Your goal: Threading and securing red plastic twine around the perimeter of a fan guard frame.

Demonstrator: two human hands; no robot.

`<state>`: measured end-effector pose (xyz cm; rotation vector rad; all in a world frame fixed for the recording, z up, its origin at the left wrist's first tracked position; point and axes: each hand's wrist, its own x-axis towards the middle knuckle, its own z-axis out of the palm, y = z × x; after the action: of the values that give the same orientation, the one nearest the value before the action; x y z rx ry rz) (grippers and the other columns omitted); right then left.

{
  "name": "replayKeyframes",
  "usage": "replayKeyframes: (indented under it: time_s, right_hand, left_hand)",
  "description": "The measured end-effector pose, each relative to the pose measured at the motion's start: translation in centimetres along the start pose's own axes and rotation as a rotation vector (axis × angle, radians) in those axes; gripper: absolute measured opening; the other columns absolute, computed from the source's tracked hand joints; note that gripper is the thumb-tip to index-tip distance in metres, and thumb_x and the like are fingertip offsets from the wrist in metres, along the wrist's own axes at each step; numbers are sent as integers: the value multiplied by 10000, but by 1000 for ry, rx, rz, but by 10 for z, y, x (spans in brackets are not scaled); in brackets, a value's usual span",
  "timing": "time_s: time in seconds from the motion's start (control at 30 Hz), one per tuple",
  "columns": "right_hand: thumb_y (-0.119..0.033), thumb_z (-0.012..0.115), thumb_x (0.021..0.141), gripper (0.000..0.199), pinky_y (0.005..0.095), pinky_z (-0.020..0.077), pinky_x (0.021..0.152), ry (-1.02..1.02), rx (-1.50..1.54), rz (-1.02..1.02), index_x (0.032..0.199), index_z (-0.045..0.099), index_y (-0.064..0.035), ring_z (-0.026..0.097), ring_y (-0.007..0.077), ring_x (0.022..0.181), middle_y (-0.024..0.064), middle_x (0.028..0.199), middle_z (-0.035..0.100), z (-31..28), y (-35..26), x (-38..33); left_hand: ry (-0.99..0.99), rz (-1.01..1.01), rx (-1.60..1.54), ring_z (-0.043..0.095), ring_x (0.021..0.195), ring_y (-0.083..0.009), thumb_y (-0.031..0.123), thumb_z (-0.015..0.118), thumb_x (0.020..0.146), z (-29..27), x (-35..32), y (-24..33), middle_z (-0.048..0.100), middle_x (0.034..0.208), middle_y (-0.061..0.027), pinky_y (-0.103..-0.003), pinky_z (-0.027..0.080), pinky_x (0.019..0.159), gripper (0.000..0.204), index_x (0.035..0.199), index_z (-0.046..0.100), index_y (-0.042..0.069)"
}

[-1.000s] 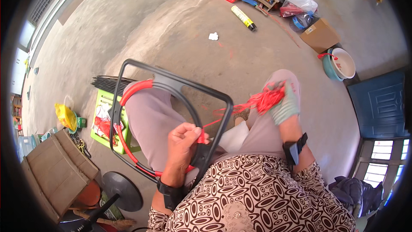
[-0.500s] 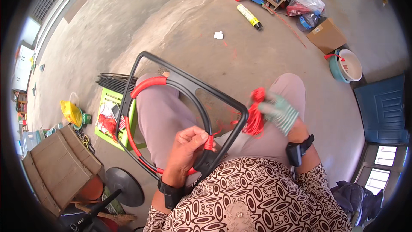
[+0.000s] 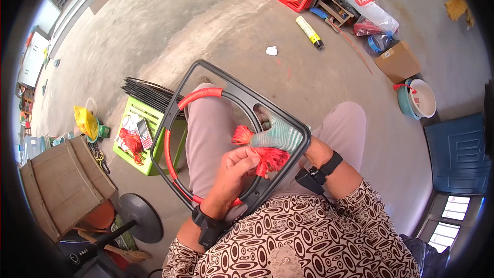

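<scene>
A black plastic frame (image 3: 254,97) with rounded corners leans on my lap. Inside it is a ring, partly wound in red cord (image 3: 206,93). My right hand (image 3: 278,133), in a green-and-white striped glove, reaches in beneath the frame's right bar. It is closed around a bundle of red cord (image 3: 242,135), whose looped ends stick out on both sides of the glove. Bare, my left hand (image 3: 234,170) pinches red cord between thumb and fingers at the ring's right side, just below the glove. The fingertips partly hide the cord there.
At left, a lime-green stool (image 3: 128,146) carries a phone (image 3: 144,133), more red cord (image 3: 133,145) and several black frames (image 3: 154,95). Nearby are a wooden board piece (image 3: 67,185) and a round black base (image 3: 140,218). A spray can (image 3: 310,32), carton (image 3: 397,62) and basins (image 3: 424,100) lie right.
My right hand has moved left with the cord bundle, from outside the frame to the ring. My left hand stays pinched near the same spot. The view has shifted slightly.
</scene>
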<state>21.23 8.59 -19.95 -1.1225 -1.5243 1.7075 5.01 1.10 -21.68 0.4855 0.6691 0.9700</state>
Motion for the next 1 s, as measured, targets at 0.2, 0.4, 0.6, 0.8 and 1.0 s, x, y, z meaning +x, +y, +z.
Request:
replayKeyframes:
  time_s: [0.2, 0.4, 0.6, 0.8, 1.0]
  right_hand:
    - [-386, 468, 946, 420, 313, 503, 804, -196, 588, 342, 1118, 538, -8, 602, 158, 899, 101, 994, 630, 0, 8, -18]
    - [-320, 514, 931, 334, 316, 494, 833, 169, 945, 243, 1078, 561, -24, 608, 205, 895, 102, 992, 622, -6, -1, -10]
    - [-370, 487, 931, 306, 317, 480, 667, 564, 1060, -68, 930, 517, -65, 538, 147, 636, -2, 675, 515, -98, 14, -49]
    - [-362, 463, 954, 320, 231, 316, 453, 219, 1266, -275, 924, 502, -46, 340, 46, 433, -50, 550, 347, -160, 2, -127]
    - [-417, 483, 936, 408, 204, 260, 401, 620, 800, -72, 1011, 528, -18, 316, 36, 408, -43, 544, 347, -163, 4, -147]
  left_hand:
    - [174, -91, 42, 452, 546, -46, 217, 538, 915, 3, 2, -7, 548, 656, 40, -202, 399, 525, 230, 752, 602, 68]
    - [80, -255, -148, 618, 684, -191, 273, 442, 952, 2, 6, -5, 643, 810, -115, -307, 503, 636, 332, 910, 598, -18]
    - [-59, -319, -239, 626, 776, -269, 275, 422, 926, -6, 0, -2, 636, 866, -191, -352, 502, 753, 396, 1024, 575, -77]
    - [-7, -294, -237, 625, 759, -256, 317, 463, 907, -8, -1, 2, 643, 835, -186, -336, 502, 744, 444, 1015, 570, -100]
    - [108, -154, -148, 645, 640, -186, 139, 592, 879, 5, 0, 3, 646, 749, -136, -277, 541, 608, 152, 908, 581, -11]
